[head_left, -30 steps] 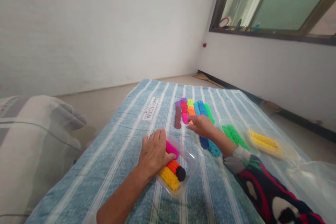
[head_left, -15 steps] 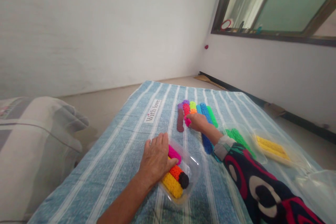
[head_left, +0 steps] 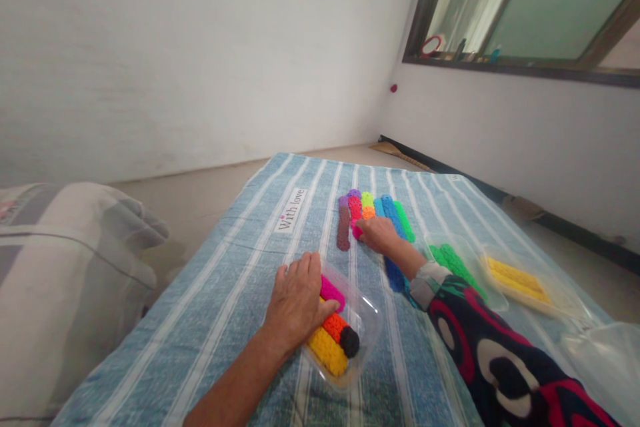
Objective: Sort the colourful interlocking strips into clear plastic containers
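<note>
In the head view my left hand [head_left: 296, 307] lies over the left rim of a clear plastic container [head_left: 369, 333], its thumb across the inside. In this container are a magenta knitted-looking roll [head_left: 332, 292], an orange one [head_left: 334, 327] with a black end [head_left: 349, 341], and a yellow one [head_left: 327, 353]. Farther forward, my right hand [head_left: 379, 235] pinches the near end of a hot-pink roll [head_left: 357, 228] within a row on the cloth. Beside it lie a brown roll [head_left: 343, 227], a lime one [head_left: 367, 201], blue ones [head_left: 391, 213] and a green one [head_left: 404, 221]. My palm and sleeve hide part of the row.
Right of my forearm, one clear container holds green rolls [head_left: 457, 267] and another holds yellow rolls [head_left: 520, 281]. A further clear plastic piece [head_left: 605, 360] sits at the right edge. Blue striped cloth [head_left: 240, 267] covers the table. A covered bulky object [head_left: 75, 293] stands at left.
Almost nothing differs. My right hand stays at the hot-pink roll, with a very slight shift, and my left hand keeps its place on the container.
</note>
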A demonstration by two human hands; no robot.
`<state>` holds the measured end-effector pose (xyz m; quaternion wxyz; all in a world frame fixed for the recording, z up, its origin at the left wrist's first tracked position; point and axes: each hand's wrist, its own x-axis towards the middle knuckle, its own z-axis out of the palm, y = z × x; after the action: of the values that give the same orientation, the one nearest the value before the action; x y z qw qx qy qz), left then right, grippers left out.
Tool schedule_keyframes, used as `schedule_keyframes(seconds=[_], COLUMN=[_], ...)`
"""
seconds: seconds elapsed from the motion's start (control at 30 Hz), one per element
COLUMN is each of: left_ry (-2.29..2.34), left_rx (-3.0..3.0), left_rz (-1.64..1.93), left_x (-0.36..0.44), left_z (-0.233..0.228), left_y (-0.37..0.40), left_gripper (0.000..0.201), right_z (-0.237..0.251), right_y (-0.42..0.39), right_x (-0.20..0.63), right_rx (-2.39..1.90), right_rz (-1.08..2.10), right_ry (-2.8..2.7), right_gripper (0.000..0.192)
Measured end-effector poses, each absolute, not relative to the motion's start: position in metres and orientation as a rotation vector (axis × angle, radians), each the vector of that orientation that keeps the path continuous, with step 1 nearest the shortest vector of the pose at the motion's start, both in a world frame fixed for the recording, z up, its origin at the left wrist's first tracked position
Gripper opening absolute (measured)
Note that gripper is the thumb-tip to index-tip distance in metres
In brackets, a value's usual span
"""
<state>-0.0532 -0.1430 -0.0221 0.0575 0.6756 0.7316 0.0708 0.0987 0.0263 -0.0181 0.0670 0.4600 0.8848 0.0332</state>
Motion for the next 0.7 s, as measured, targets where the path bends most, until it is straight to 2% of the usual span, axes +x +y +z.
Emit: schedule_keyframes(seconds=[0.47,0.7], left_ry=[2.215,2.214], left_rx=[2.051,2.075], left_rz=[0.184,0.185], left_x=[-0.0523,-0.0534], left_z=[-0.0180,-0.0202], left_y=[-0.1431,-0.1438], left_gripper=[0.072,0.071], right_z=[-0.0122,-0.0117], right_y=[0.0332,0.0307], right_x=[0.0965,0.0971], right_rx=[1.255,1.237], right_rz=[0.091,0.016], right_ry=[2.797,2.838], right_gripper=[0.027,0.018])
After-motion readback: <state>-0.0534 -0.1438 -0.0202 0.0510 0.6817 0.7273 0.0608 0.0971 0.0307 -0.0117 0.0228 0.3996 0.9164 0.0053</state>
